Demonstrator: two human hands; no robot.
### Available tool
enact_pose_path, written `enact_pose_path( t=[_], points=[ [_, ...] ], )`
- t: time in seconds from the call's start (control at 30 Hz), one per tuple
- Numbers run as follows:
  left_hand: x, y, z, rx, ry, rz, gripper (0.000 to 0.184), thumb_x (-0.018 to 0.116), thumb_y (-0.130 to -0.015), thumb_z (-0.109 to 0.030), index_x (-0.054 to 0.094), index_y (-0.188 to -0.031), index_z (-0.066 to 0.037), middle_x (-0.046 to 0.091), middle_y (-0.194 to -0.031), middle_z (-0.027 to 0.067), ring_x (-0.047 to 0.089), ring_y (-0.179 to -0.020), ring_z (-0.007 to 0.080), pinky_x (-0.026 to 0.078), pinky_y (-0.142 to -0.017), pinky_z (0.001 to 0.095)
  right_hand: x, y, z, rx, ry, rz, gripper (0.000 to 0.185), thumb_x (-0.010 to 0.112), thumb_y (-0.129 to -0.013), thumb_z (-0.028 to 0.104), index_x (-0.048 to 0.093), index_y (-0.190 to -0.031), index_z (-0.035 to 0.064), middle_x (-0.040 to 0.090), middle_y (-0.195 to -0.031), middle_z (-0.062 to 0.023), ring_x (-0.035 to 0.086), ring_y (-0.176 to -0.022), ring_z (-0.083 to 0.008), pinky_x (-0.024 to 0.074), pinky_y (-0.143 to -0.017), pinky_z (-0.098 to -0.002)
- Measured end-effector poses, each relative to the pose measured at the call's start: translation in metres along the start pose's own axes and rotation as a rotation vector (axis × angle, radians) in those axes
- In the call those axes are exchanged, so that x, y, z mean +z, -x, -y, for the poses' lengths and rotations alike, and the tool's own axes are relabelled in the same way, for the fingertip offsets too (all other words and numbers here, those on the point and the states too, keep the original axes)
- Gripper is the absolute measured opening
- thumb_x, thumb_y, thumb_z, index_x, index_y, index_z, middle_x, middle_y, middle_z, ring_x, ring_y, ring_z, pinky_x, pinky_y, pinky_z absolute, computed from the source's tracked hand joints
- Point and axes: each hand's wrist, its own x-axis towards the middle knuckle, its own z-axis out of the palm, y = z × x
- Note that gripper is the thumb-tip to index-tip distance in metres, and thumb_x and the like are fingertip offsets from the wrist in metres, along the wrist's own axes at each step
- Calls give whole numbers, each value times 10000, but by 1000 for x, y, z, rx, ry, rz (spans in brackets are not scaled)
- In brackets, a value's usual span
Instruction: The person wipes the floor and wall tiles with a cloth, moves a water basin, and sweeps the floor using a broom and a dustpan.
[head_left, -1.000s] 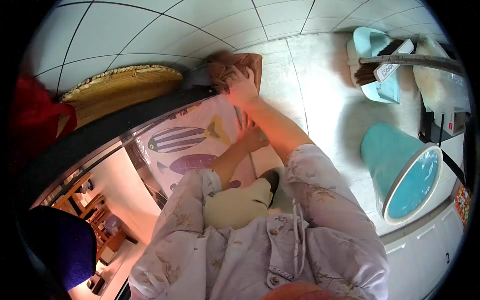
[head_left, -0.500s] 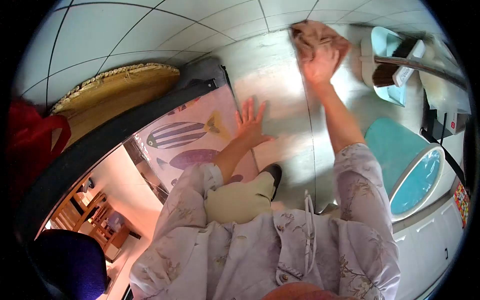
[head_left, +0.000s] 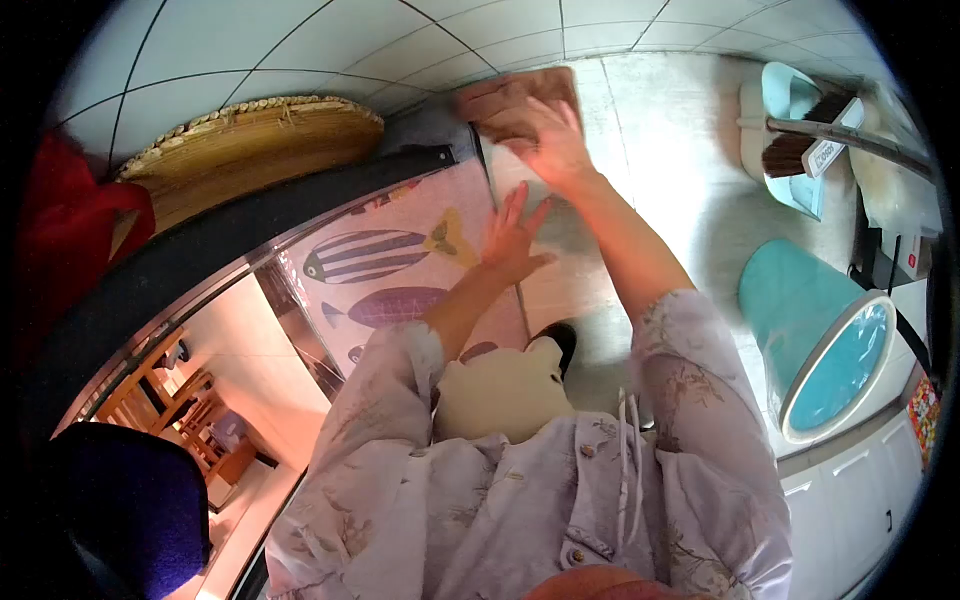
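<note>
Under my right hand (head_left: 556, 150) is a brown cloth (head_left: 500, 108), pressed to the tiled floor close to the wall and the far corner of the fish-patterned mat (head_left: 400, 222). The cloth spreads out to the left of the fingers and its near edge is blurred. My left hand (head_left: 514, 245) rests palm down with spread fingers at the mat's right edge, holding nothing. A bent knee in pale trousers and a dark shoe (head_left: 563, 342) show below that hand.
On the right, a broom (head_left: 825, 137) leans with a light blue dustpan (head_left: 795, 95), and a teal bin (head_left: 800, 300) stands nearer. To the left are a dark door track (head_left: 200, 250), a round woven tray (head_left: 270, 140) against the wall and a red bag (head_left: 75, 200).
My right hand has slid the brown cloth leftward along the wall, from the floor near the dustpan to the mat's corner. My left hand stays by the mat's edge, its fingers less widely spread.
</note>
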Motion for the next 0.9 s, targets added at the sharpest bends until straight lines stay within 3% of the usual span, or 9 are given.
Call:
enact_pose_path(
  t=[0.07,0.13,0.23,0.37,0.43,0.5,0.57,0.7,0.9],
  points=[
    [-1,-4,31,69,-393,-207,632,579,-814,-252,338,-1395,-180,199,-1465,185,198,-1353,310,218,-1071,477,2,35,-16,133,-53,-207,529,597,-824,340,466,-1284,112,460,-1328,-87,310,-1313,-219,125,-1097,-476],
    [-39,-21,38,-54,-426,-344,507,469,-846,-154,402,-1347,-116,319,-1417,161,270,-1328,276,262,-1054,429,-3,55,-20,202,-74,-304,529,601,-826,310,452,-1301,136,460,-1328,-87,316,-1309,-226,129,-1094,-480],
    [-48,-57,49,-63,-881,-145,463,447,-857,-155,416,-1304,-38,326,-1416,146,306,-1307,271,302,-1024,396,-15,65,-16,269,35,-197,519,596,-829,265,438,-1309,146,460,-1327,-64,308,-1314,-221,107,-1094,-495],
    [-58,-88,34,-2,-943,-287,449,440,-866,-180,420,-1279,-5,410,-1350,131,371,-1260,268,305,-1013,379,-11,58,-23,324,118,-103,579,624,-808,293,409,-1330,165,439,-1342,-25,260,-1337,-195,68,-1100,-484],
    [-85,-97,24,-129,-1045,32,448,451,-873,-199,408,-1285,-29,495,-1244,116,415,-1213,256,290,-1010,387,-8,58,-22,337,115,-98,617,642,-794,316,396,-1343,177,413,-1368,-21,248,-1343,-191,46,-1104,-472],
    [-99,-88,30,-103,-1040,0,377,467,-866,-192,506,-1218,-65,535,-1165,80,443,-1183,245,274,-1009,414,-14,59,-14,348,49,-99,602,629,-805,310,396,-1344,178,404,-1376,-21,244,-1345,-193,37,-1105,-466],
    [-110,-84,38,-197,-908,260,287,470,-867,-191,616,-1098,-103,527,-1180,83,427,-1197,238,264,-1010,429,-20,56,-13,351,-6,-115,587,616,-815,303,397,-1345,180,396,-1385,-20,239,-1347,-194,29,-1106,-461],
    [-92,-63,56,99,-1138,-134,258,486,-859,-205,661,-1024,-112,494,-1246,96,424,-1174,234,303,-966,418,-18,48,-15,391,-61,-110,485,498,-878,344,426,-1330,185,389,-1392,-33,229,-1351,-202,17,-1100,-462],
    [-99,-84,53,-60,-868,-3,279,482,-868,-214,665,-1053,-115,564,-1159,109,421,-1177,247,284,-993,407,-6,35,-16,421,-44,-145,485,451,-892,383,418,-1340,202,381,-1398,-57,228,-1351,-207,-10,-1091,-460]
  ],
)
